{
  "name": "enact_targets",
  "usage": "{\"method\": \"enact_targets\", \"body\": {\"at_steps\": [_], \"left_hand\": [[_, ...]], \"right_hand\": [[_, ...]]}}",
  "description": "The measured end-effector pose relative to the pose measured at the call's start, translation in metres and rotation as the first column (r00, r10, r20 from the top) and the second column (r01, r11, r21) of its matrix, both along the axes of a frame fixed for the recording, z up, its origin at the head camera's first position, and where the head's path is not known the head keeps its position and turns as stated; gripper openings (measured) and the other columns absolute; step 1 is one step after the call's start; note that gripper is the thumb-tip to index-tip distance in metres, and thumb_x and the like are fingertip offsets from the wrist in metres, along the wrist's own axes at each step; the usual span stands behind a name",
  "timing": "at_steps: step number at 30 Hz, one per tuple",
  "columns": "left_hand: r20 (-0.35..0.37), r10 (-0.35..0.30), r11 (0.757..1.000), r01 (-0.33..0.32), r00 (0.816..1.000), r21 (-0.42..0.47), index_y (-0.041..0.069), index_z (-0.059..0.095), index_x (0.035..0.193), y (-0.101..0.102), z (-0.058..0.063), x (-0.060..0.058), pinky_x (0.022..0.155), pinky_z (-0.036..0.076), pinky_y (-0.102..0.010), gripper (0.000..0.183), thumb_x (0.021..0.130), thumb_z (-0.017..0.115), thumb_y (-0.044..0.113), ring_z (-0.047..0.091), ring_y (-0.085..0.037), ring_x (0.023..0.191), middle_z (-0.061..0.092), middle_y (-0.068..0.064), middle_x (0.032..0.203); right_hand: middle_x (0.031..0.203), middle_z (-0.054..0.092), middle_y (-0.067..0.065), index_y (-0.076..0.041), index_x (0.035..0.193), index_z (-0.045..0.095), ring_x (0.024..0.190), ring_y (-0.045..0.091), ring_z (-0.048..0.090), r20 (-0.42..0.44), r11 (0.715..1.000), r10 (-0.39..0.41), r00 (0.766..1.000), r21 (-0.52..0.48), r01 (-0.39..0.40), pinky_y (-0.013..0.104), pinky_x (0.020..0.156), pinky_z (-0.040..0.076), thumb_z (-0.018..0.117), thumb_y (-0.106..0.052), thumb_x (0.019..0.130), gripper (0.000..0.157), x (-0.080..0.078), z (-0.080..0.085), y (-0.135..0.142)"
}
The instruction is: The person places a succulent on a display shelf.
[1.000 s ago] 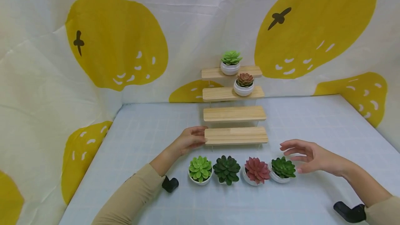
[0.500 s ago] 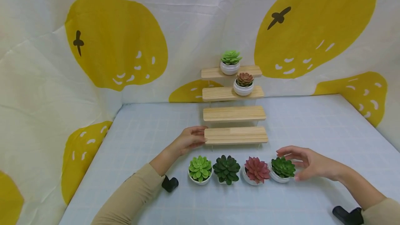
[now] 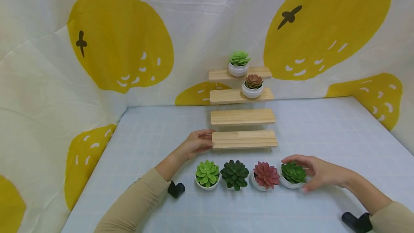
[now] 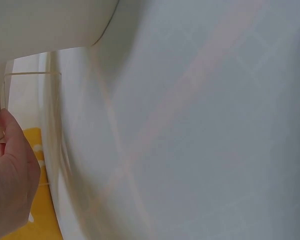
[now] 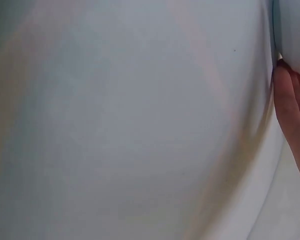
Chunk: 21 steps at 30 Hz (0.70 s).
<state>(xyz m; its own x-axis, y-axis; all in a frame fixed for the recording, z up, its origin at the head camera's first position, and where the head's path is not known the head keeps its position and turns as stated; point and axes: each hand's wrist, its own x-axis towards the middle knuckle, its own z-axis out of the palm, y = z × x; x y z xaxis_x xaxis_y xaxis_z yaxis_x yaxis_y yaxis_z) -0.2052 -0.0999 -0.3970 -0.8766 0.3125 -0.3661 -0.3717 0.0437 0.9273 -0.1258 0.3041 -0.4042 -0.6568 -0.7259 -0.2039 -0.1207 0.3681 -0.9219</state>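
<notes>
My left hand [image 3: 196, 144] holds the left end of the lowest board of a stepped wooden shelf [image 3: 244, 139], the thumb at its front and other fingers partly hidden behind. My right hand [image 3: 325, 172] curves around the far and right sides of a potted green succulent [image 3: 293, 173]. Its thumb looks slightly apart from the white pot in the head view; some fingertips are hidden behind the plant. In the right wrist view, a fingertip [image 5: 285, 92] appears beside the pot [image 5: 296, 35]. Left of it stand a red succulent [image 3: 266, 175], a dark green one [image 3: 235, 175] and a light green one [image 3: 207, 174].
On the shelf's top board stands a bright green succulent [image 3: 238, 60]; a brownish one [image 3: 253, 83] sits right of centre on the board below. The table has a pale checked cloth [image 3: 323, 128]. Behind hangs a white curtain with yellow fruit prints [image 3: 123, 42].
My right hand has moved left and down toward the nearest green succulent, its fingers now reaching behind the plant. The left hand and the shelf have stayed in place.
</notes>
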Motion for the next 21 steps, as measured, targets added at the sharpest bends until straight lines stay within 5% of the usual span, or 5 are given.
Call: {"method": "enact_targets", "body": {"at_steps": [4,10,21], "left_hand": [[0.0,0.003,1.0,-0.003,1.0,-0.002,0.0,0.05,0.131,0.0003,0.0001,0.0002,0.086,0.051,-0.034,0.051,0.082,0.061,-0.01,0.057,-0.022,0.097,0.052,-0.021,0.124],[0.011,0.01,1.0,-0.01,1.0,0.002,0.001,0.051,0.131,0.0004,-0.0014,-0.0006,0.087,0.051,-0.034,0.052,0.082,0.061,-0.01,0.057,-0.022,0.098,0.053,-0.019,0.122],[0.0,0.005,1.0,-0.005,1.0,0.002,0.002,0.051,0.131,-0.0011,-0.0027,-0.0016,0.088,0.05,-0.036,0.052,0.081,0.062,-0.009,0.057,-0.023,0.098,0.053,-0.019,0.121]], "right_hand": [[0.133,0.044,0.021,0.0,0.137,0.038,0.114,0.004,0.048,-0.036,1.0,0.016,0.999,-0.013,-0.016,0.019,0.088,0.044,0.074,-0.005,0.077,0.071,-0.0009,-0.0012,-0.0026],[0.127,0.052,0.001,0.003,0.135,0.039,0.109,0.006,0.051,0.008,1.0,0.013,1.0,-0.015,-0.013,0.02,0.087,0.046,0.074,-0.005,0.077,0.069,-0.0032,-0.0004,-0.004],[0.126,0.05,0.016,0.002,0.132,0.041,0.107,0.007,0.051,0.053,1.0,-0.013,0.999,0.005,0.013,0.021,0.086,0.046,0.075,-0.005,0.076,0.066,-0.0052,0.0012,-0.0056]]}}
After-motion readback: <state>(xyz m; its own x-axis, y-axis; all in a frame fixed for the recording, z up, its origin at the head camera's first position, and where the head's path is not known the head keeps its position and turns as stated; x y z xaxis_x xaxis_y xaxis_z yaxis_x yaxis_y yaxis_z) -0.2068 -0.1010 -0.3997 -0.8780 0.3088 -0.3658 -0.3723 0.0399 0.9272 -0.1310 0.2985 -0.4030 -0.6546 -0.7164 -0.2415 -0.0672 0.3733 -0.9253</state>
